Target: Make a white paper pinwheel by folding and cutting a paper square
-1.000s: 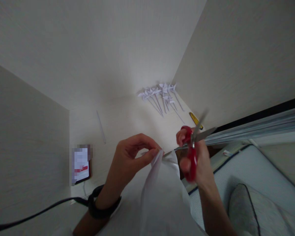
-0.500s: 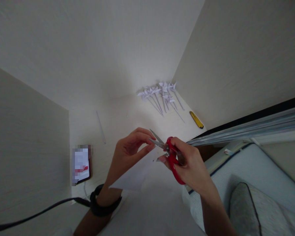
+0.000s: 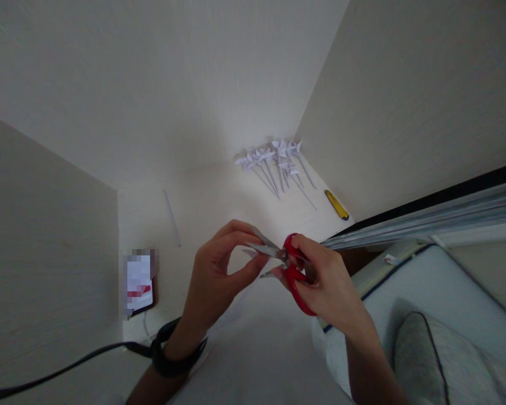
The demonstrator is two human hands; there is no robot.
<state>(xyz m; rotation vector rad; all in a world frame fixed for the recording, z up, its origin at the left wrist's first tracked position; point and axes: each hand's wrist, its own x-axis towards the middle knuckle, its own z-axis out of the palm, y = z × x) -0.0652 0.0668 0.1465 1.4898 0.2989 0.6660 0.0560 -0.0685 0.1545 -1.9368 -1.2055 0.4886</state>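
Note:
My left hand (image 3: 219, 270) pinches a small white piece of paper (image 3: 251, 253) between thumb and fingers, held above the pale table (image 3: 219, 197). My right hand (image 3: 324, 287) grips red-handled scissors (image 3: 289, 264), fingers through the loops. The blades point left with their tips apart, right at the paper beside my left fingertips. A dark band with a black cable (image 3: 168, 351) wraps my left wrist.
Several white paper pinwheels on thin sticks (image 3: 276, 166) lie at the table's far right corner. A yellow utility knife (image 3: 336, 205) lies near them. A thin white stick (image 3: 172, 216) rests at left, a phone (image 3: 140, 281) below it. A light cushioned seat (image 3: 425, 315) fills the right.
The scissors swung from pointing right to pointing left at my left fingertips. The large hanging paper sheet is gone from view; only a small piece stays pinched in my left hand.

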